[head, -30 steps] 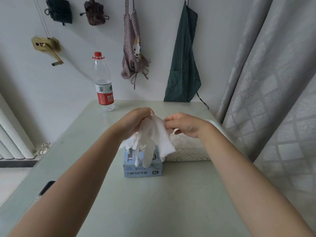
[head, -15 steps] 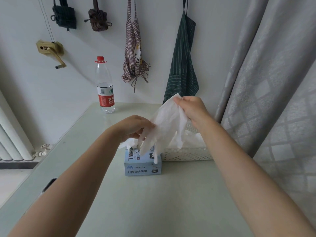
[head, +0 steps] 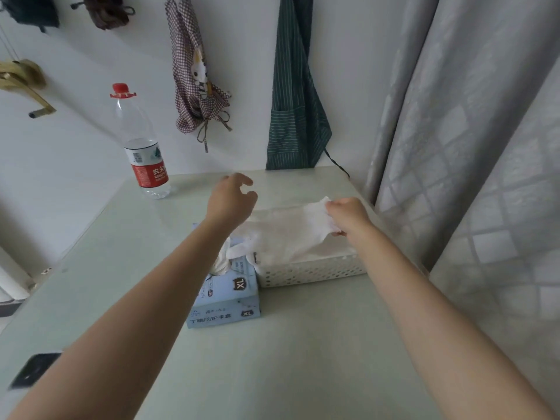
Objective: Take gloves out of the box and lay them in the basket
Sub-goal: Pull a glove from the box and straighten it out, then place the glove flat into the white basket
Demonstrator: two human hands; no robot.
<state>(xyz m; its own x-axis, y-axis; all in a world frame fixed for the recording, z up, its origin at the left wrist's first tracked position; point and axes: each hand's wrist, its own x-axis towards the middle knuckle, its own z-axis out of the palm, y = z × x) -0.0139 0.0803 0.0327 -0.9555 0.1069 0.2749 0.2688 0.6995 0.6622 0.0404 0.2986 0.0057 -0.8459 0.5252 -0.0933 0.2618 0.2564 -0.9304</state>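
The right hand point(head: 348, 215) is pinching a white glove point(head: 291, 234) by its cuff, and the glove is lying across the basket point(head: 309, 272), fingertips trailing toward the box point(head: 227, 298). The left hand point(head: 231, 200) is hovering beyond the box, fingers loosely spread, holding nothing.

a white glove point(head: 288, 234) lies stretched across the perforated white basket point(head: 312, 272), fingers trailing over its left rim. the pale blue glove box point(head: 230, 301) stands just beside it, another glove point(head: 221, 262) poking out.

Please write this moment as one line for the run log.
step: laying glove in basket | right hand: pinches glove over basket | left hand: holds nothing | box: next glove sticks out
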